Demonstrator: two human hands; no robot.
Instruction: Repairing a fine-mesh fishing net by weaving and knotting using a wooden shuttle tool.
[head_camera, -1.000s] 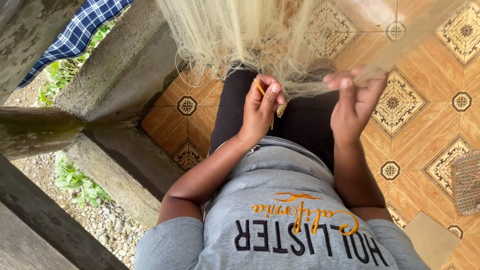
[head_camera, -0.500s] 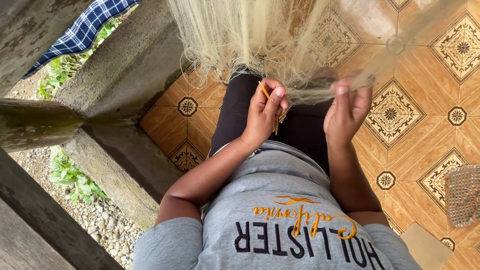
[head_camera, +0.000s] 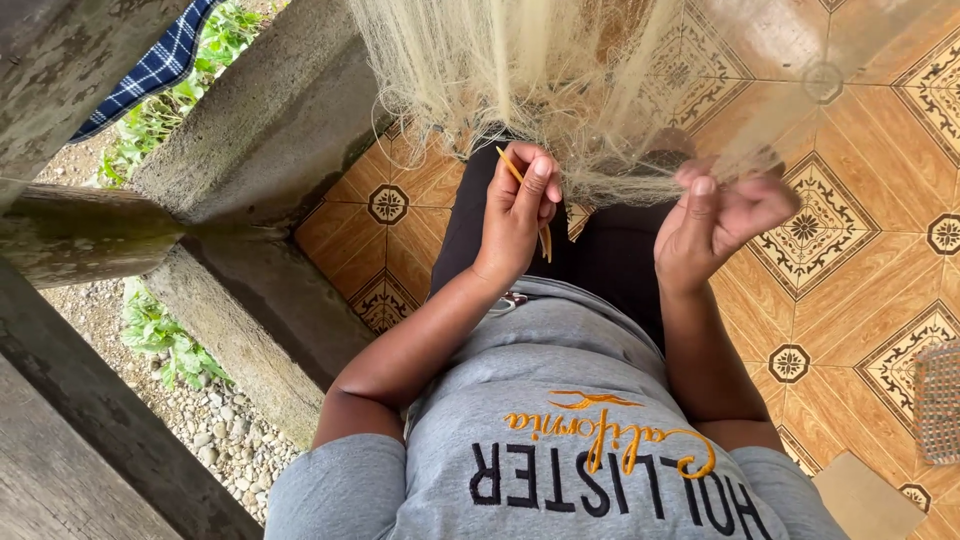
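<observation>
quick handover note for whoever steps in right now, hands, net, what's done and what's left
Left hand: fingers closed on a thin yellow netting needle at the net's lower edge.
Right hand: fingers pinching and bunching the pale fishing net, blurred in motion.
Net hangs from above over the lap, above the patterned tile floor.
Done: net gathered and needle in hand at the working edge.
Left: how much mesh remains cannot be told from this view.

One head camera looks steeply down, close over the person's chest; tiled floor (head_camera: 860, 250) fills the frame's right side.
</observation>
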